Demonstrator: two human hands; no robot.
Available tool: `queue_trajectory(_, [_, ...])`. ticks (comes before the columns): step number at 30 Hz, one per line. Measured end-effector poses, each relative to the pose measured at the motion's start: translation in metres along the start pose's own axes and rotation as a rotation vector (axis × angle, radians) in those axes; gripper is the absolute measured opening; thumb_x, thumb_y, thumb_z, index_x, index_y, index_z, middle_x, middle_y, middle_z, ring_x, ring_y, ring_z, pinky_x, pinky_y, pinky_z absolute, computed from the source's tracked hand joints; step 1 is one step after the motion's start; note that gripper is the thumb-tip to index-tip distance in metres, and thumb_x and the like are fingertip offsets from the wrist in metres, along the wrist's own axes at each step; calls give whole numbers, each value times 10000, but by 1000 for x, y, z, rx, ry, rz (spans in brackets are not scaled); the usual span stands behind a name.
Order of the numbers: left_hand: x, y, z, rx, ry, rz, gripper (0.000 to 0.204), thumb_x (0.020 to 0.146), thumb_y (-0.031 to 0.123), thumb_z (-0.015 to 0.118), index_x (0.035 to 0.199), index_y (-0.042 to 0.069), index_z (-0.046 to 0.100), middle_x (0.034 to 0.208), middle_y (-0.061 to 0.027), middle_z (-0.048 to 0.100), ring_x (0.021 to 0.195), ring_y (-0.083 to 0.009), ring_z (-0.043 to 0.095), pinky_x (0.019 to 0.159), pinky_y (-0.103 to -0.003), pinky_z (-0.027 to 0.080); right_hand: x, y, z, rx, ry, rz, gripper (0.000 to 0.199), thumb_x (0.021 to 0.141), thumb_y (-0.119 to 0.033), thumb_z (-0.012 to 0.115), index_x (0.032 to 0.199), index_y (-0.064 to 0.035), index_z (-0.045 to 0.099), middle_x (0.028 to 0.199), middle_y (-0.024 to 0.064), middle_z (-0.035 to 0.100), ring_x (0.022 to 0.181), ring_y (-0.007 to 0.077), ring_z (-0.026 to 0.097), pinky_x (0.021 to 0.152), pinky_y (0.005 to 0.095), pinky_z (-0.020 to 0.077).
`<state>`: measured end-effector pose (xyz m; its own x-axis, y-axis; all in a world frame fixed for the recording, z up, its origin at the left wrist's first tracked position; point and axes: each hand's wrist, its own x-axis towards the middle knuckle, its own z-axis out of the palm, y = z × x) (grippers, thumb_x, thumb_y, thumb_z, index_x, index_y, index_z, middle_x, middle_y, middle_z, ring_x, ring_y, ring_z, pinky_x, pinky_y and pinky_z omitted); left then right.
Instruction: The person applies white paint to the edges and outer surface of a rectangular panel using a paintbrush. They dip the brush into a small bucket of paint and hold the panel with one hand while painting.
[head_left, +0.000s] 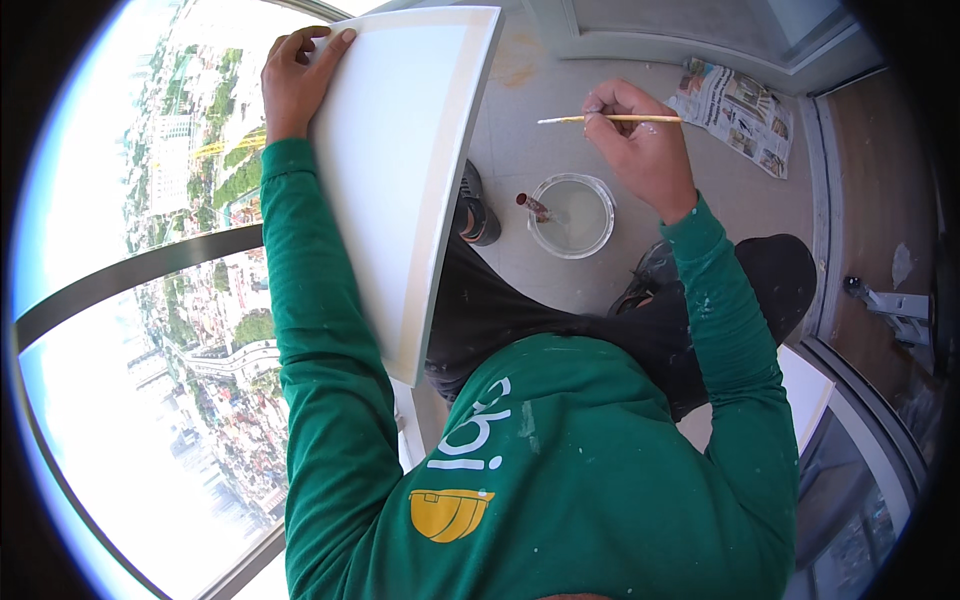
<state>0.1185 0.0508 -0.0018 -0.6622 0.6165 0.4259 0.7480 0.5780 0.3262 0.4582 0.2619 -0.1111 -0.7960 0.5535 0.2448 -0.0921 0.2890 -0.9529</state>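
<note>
Far left: a tall window [150,300] with a dark horizontal bar [130,280], and a city seen far below through the glass.

Next, the left hand [295,80], closed around the top edge of a white flat panel [400,170], fingers curled over the upper corner, thumb side hidden behind. Held upright and a little tilted, resting probably against the knee (lower edge near the dark trousers [520,310]), likely so that the face or edge stays steady and reachable for the brush.

Below the panel, a black shoe [478,215] on the pale floor [520,150], partly covered by the panel's right edge.

Then a round clear container [572,215] with cloudy liquid, standing on the floor between the legs, a small dark-red handled tool [533,206] leaning on its left rim. Placed close, apparently for easy dipping.

Above it, the right hand [645,140], fingers pinched together on a thin paintbrush [610,119] with a yellowish handle. Brush held nearly level, white tip pointing left toward the panel, not touching it; a clear gap of floor between tip and panel edge. Handle end sticking out to the right of the knuckles.

Far right: a crumpled newspaper [735,115] on the floor, well apart from the hand.
</note>
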Motion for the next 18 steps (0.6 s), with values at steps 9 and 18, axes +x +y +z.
queue_trajectory(9, [0,-10,4,127,2,55,529,846,561,804,1092,93,795,1017,-94,691,924,-275,682,849,-414,562,-27,93,39,-563,-679,334,203,799,-108,677,966,-22,753,954,200,765,918,388,736,882,456,586])
queue_trajectory(18, [-15,5,1,63,-103,145,258,965,305,738,1082,77,768,948,-85,679,841,-248,654,817,-385,546,-66,150,85,-705,-940,434,264,808,-96,653,1018,7,776,1101,274,742,1041,442,719,947,499,584])
